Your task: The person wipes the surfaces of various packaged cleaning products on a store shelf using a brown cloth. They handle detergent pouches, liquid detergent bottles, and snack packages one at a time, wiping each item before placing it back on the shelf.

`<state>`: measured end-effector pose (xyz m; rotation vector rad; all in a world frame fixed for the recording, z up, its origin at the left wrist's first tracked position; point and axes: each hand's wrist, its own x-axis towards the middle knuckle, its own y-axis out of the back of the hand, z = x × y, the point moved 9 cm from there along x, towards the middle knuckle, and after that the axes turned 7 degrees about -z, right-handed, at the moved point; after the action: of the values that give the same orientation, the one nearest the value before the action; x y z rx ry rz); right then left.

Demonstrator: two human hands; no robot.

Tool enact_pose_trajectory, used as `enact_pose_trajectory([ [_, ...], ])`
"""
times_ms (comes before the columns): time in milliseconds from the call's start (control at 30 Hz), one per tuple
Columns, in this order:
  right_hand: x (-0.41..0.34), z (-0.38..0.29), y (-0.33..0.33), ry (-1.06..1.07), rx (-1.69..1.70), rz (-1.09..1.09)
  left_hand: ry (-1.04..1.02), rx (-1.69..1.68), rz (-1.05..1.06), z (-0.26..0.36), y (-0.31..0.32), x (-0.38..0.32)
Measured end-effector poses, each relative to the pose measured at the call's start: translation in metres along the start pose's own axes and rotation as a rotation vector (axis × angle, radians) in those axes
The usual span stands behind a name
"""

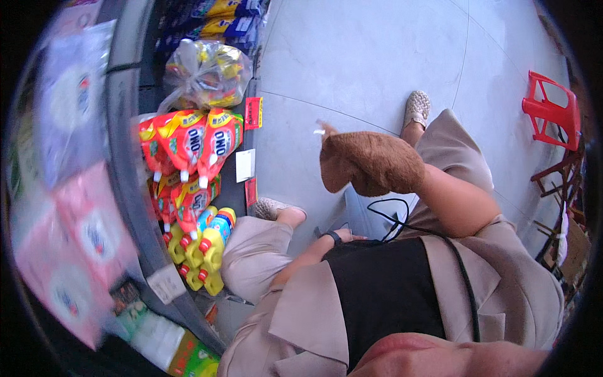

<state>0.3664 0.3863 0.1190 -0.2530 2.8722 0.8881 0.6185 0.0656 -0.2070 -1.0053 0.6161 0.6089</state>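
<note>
A brown plush cloth (377, 162) wraps my right hand (325, 128), held out over the floor in front of me. Only blurred fingertips show past the cloth's far end; the palm is covered. My left hand (347, 234), with a dark band at its wrist, is low by my waist, close to a pale blue-grey item (360, 209). My top partly hides that hand, so its grip cannot be made out. A black cord (400, 226) loops beside it and runs up over my clothes.
Left of me, shelves carry red OMO pouches (219, 143), yellow bottles (207, 254), a tied clear plastic bag (212, 70) and pink packs (101, 231). Price tags (253, 113) jut from the shelf edge. A red plastic stool (551, 108) stands at the right on the tiled floor (358, 56).
</note>
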Motion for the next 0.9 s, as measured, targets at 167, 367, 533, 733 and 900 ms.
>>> enact_pose_trajectory([
  [167, 0.031, 0.045, -0.005, 0.118, -0.446, -0.083, -0.009, 0.09, -0.066, 0.124, 0.052, -0.071],
  [367, 0.097, 0.089, 0.048, -0.281, -0.111, -0.271, -0.543, -0.072, -0.033, 0.152, 0.091, -0.058],
  [533, 0.098, 0.07, 0.086, 0.042, -0.299, -0.098, -0.393, 0.009, 0.065, 0.201, 0.118, -0.109],
  [733, 0.098, 0.048, 0.114, -0.082, -0.186, -0.108, -0.301, 0.094, 0.094, 0.191, 0.132, -0.079],
  [900, 0.096, 0.025, 0.102, -0.087, -0.207, -0.23, -0.126, -0.047, 0.249, 0.171, 0.146, -0.107],
])
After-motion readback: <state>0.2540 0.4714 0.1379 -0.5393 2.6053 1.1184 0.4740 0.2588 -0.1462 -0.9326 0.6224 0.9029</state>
